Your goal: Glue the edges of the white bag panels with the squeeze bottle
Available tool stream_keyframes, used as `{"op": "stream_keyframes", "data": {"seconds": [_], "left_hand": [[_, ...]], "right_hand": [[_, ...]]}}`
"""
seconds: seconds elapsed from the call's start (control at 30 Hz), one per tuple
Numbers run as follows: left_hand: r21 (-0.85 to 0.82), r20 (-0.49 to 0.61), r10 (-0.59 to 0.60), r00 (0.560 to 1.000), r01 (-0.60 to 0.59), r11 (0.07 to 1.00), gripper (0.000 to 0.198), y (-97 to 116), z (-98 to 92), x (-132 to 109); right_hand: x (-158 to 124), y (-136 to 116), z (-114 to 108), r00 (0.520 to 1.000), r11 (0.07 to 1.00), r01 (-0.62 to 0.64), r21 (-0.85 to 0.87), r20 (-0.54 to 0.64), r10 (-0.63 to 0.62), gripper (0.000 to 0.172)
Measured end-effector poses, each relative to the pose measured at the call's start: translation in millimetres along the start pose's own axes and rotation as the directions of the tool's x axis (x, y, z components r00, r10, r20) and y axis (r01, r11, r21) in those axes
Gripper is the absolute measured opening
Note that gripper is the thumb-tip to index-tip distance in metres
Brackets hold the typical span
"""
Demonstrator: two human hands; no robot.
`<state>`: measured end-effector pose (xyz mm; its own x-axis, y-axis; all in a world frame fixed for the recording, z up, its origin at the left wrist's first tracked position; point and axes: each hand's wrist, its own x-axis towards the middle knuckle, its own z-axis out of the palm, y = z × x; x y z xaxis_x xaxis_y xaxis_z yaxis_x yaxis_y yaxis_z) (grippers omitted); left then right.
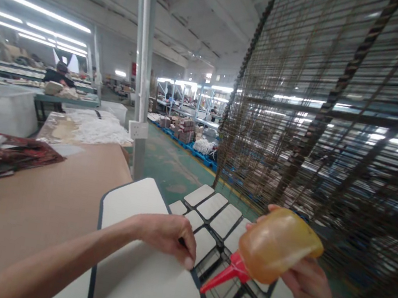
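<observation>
Right hand — clasping bottle (tipped).

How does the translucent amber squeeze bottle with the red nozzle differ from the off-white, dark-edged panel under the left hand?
Shape: the translucent amber squeeze bottle is rounded, while the off-white, dark-edged panel is broad and sheet-like.
Look: the bottle lets light through, while the panel looks opaque.
Pose: the bottle is tilted, red nozzle downward, in the right hand; the panel lies beneath the left hand.
Shared: each has a part in a contrasting colour.
</observation>
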<state>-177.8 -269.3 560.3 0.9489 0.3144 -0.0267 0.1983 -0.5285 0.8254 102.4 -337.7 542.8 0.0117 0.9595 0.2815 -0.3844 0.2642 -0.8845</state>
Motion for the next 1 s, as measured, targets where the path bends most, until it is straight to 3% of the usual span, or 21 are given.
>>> {"op": "stream_keyframes", "data": {"seconds": [0.33, 0.53, 0.73, 1.0], "left_hand": [[-0.030, 0.019, -0.035, 0.999, 0.035, 0.999, 0.059, 8, 3.7, 0], [-0.019, -0.001, -0.025, 1.000, 0.025, 1.000, 0.057, 10, 6.0, -1], [-0.041, -0.050, -0.053, 0.997, 0.051, 0.998, 0.057, -1, 11.5, -8], [-0.103, -0.081, -0.100, 0.992, 0.091, 0.990, 0.056, -24, 20.5, -23]], "right_hand": [[4, -7, 8, 0.996, 1.000, -0.009, -0.002, 0.086, 0.009, 0.077], [3, -11, 12, 0.997, 0.998, -0.054, -0.013, 0.059, 0.055, 0.078], [9, -2, 9, 0.999, 0.999, 0.021, 0.038, -0.026, -0.020, 0.074], [8, 16, 11, 0.996, 0.990, -0.094, 0.107, 0.010, 0.093, 0.071]]}}
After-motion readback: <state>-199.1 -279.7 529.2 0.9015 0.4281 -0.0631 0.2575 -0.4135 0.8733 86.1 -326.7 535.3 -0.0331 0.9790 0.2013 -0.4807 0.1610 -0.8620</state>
